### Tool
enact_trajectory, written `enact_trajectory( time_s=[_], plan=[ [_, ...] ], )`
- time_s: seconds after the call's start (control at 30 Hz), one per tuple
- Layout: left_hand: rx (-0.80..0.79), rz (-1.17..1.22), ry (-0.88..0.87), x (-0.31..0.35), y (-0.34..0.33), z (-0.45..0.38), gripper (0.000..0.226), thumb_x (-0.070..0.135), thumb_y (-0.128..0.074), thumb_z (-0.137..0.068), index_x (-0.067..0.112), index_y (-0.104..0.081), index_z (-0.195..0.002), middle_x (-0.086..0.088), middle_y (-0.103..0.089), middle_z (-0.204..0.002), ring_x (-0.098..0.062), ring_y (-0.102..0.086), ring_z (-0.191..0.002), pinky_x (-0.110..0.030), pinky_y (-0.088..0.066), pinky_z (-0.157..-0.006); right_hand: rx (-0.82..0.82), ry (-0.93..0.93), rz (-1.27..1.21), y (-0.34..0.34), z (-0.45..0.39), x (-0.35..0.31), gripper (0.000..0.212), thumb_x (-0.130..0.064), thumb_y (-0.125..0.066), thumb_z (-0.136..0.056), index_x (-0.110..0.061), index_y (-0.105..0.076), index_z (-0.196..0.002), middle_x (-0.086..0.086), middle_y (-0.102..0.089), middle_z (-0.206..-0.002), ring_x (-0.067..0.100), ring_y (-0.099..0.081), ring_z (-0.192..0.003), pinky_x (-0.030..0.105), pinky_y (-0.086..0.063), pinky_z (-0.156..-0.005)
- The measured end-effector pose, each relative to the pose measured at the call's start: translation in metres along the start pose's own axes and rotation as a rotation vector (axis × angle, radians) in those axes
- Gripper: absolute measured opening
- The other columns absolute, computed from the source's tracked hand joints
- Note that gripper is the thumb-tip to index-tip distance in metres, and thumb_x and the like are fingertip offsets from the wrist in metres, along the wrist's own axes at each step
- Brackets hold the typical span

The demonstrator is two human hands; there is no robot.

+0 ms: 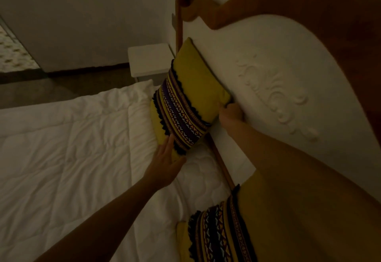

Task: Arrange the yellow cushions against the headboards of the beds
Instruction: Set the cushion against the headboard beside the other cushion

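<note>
Lighting: dim throughout; fine detail is soft, colours muted.
Far cushion (pixel 185 94): yellow, with a central band of patterned stripes edged in dark fringe. It stands on edge on the bed, its back face leaning against the headboard, near the bedpost end.
Near cushion (pixel 224 228): same yellow fabric and patterned band, at the lower edge of the view, also beside the headboard. The right forearm crosses in front of its upper part, so its contact with the headboard cannot be confirmed.
Left hand (pixel 167 164): open, fingers extended and held close together, palm laid flat against the lower near corner of the far cushion. No pinch on the fabric is visible.
Right hand (pixel 231 113): at the upper near corner of the far cushion, wedged between cushion and headboard. Fingers are curled around or behind that corner; whether they actually clamp the fabric cannot be told, as the fingertips are hidden.
Headboard (pixel 278 72): cream panel with raised scroll ornament, framed by a curved brown wooden rail and a turned post.
Bedcover (pixel 61 148): white quilted duvet, wrinkled, covering the mattress beneath both cushions.
Bedside table (pixel 148 59): small, white, standing on the floor just beyond the bedpost, beside the far cushion's upper end.
Wall (pixel 82 14): plain and pale, with a dark skirting line where it meets the floor.
</note>
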State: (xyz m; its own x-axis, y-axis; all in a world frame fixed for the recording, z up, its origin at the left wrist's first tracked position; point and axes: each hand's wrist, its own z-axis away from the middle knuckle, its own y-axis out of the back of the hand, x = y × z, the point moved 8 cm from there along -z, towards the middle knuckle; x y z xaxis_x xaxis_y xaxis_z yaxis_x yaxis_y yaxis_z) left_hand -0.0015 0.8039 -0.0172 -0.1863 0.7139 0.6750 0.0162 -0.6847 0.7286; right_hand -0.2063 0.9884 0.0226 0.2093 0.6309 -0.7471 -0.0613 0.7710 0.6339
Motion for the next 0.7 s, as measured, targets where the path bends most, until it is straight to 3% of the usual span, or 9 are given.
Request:
enact_trajectory(
  time_s=[0.07, 0.2, 0.3, 0.47, 0.57, 0.7],
  plan=[
    [-0.002, -0.04, -0.005, -0.005, 0.003, -0.007, 0.082, 0.049, -0.044, -0.101, 0.022, 0.007, -0.159, -0.003, 0.005, -0.169, -0.022, 0.0, -0.156, -0.039, -0.003, -0.126, 0.1, 0.065, 0.098, 0.004, -0.001, -0.003, 0.053, -0.042, -0.044, -0.103, 0.003, -0.061, -0.124, 0.025, -0.061, -0.127, 0.04, -0.059, -0.115, 0.041, -0.047, -0.085],
    [-0.027, -0.071, 0.034, -0.021, 0.003, -0.012, 0.083, 0.054, -0.043, -0.099, 0.026, 0.007, -0.16, 0.0, 0.005, -0.17, -0.025, 0.0, -0.156, -0.045, -0.008, -0.126, 0.269, 0.175, 0.226, 0.019, 0.008, -0.013, 0.053, -0.041, -0.038, -0.105, 0.004, -0.065, -0.113, 0.026, -0.065, -0.117, 0.04, -0.061, -0.106, 0.035, -0.032, -0.071],
    [-0.029, -0.063, 0.099, -0.037, -0.001, -0.007, 0.084, 0.055, -0.043, -0.099, 0.027, 0.008, -0.159, 0.002, 0.006, -0.17, -0.025, 0.001, -0.156, -0.042, -0.006, -0.124, 0.327, 0.177, 0.251, 0.028, 0.016, -0.002, 0.055, -0.042, -0.038, -0.105, 0.004, -0.067, -0.108, 0.025, -0.067, -0.11, 0.04, -0.063, -0.1, 0.034, -0.033, -0.067],
    [-0.088, -0.121, 0.147, -0.05, -0.009, 0.009, 0.087, 0.055, -0.042, -0.099, 0.023, 0.012, -0.158, 0.0, 0.011, -0.169, -0.03, 0.006, -0.155, -0.046, -0.007, -0.124, 0.248, 0.08, 0.248, 0.027, 0.024, 0.013, 0.061, -0.049, -0.04, -0.102, 0.005, -0.069, -0.106, 0.026, -0.069, -0.108, 0.039, -0.066, -0.098, 0.036, -0.039, -0.066],
    [-0.113, -0.189, 0.089, -0.039, -0.004, 0.02, 0.087, 0.054, -0.043, -0.099, 0.022, 0.014, -0.158, -0.002, 0.012, -0.169, -0.031, 0.008, -0.155, -0.047, -0.007, -0.124, 0.134, 0.009, 0.266, 0.027, 0.029, 0.017, 0.061, -0.049, -0.045, -0.1, 0.006, -0.068, -0.111, 0.025, -0.069, -0.113, 0.038, -0.066, -0.104, 0.041, -0.054, -0.08],
    [-0.134, -0.304, -0.052, -0.014, 0.003, 0.046, 0.087, 0.053, -0.047, -0.098, 0.027, 0.01, -0.159, 0.001, 0.011, -0.169, -0.03, 0.01, -0.155, -0.048, -0.015, -0.123, -0.066, 0.084, 0.485, 0.032, 0.072, 0.036, 0.049, -0.041, -0.046, -0.099, 0.0, -0.063, -0.121, 0.02, -0.064, -0.125, 0.036, -0.061, -0.113, 0.038, -0.048, -0.089]
  ],
)
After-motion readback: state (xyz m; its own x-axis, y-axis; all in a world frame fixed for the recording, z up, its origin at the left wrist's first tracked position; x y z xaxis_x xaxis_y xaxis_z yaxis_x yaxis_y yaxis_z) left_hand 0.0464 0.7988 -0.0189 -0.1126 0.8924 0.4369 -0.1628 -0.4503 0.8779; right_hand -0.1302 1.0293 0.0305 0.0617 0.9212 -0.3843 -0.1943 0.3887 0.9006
